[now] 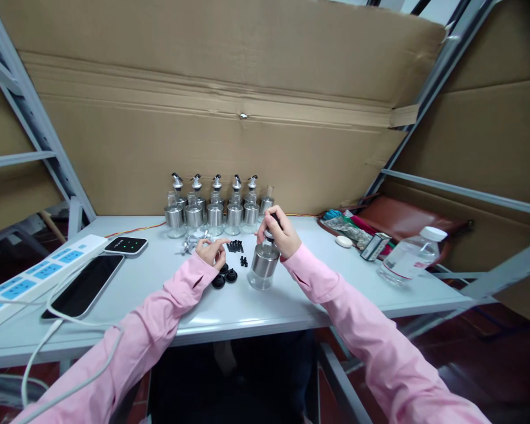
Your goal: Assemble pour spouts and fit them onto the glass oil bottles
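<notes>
My right hand point(283, 234) is closed around the black-tipped pourer spout at the neck of an oil bottle point(265, 262). This bottle is glass with a steel band and stands upright near the table's front. My left hand point(212, 252) rests to its left, fingers loosely bent and apart, with nothing visible in them. Silver pourer parts point(195, 241) lie just behind the left hand, partly hidden by it. Close by are round black caps point(231, 275), a row of black plugs point(235, 246) and a few small black pieces point(244, 261).
Behind my hands stand several steel-banded bottles point(215, 216), the back ones bearing pourer spouts point(217, 182). At left are a power strip point(44, 274), a phone point(86, 285) and cables. A plastic bottle point(410, 256), small box point(375, 246) and brown bag point(406, 215) lie right.
</notes>
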A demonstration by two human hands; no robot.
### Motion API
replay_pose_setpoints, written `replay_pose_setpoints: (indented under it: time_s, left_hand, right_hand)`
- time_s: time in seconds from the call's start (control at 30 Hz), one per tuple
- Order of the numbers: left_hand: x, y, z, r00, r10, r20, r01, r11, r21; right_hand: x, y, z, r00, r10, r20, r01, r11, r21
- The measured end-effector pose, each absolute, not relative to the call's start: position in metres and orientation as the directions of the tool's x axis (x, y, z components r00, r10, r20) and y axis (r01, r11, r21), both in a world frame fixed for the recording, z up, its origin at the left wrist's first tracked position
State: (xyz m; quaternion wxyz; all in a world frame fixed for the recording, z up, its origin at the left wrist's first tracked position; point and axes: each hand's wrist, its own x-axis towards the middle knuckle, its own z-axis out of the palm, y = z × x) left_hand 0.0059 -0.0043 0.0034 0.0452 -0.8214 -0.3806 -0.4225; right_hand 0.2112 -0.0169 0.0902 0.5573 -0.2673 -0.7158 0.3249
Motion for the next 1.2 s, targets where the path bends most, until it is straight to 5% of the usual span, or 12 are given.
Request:
replay_pose_setpoints:
  time_s: [0.17, 0.4, 0.63, 0.83, 1.2]
  left_hand:
    - [0.005, -0.009, 0.008, 0.374, 0.593, 0.713, 0.658, -0.711, 0.246]
    - [0.006, -0.011, 0.01, 0.363, 0.593, 0.719, 0.663, -0.706, 0.247]
    - [0.005, -0.009, 0.008, 0.361, 0.582, 0.729, 0.668, -0.707, 0.234]
    - [0.005, -0.01, 0.009, 0.372, 0.598, 0.71, 0.669, -0.703, 0.241]
    - [0.005, -0.011, 0.009, 0.371, 0.6, 0.709, 0.661, -0.707, 0.252]
  right_hand:
    - [0.213, -0.017, 0.088, -0.236, 0.738, 0.632, 0.098, 0.665, -0.741]
    - [0.234, 0.029, 0.081, -0.166, 0.719, 0.675, 0.42, 0.671, -0.611]
    - [0.246, 0.076, 0.053, -0.081, 0.721, 0.689, 0.804, 0.456, -0.383]
    - [0.253, 0.095, 0.051, 0.135, 0.778, 0.614, 0.846, 0.232, -0.48]
    - [0.26, 0.125, 0.062, 0.234, 0.867, 0.439, 0.746, 0.129, -0.653]
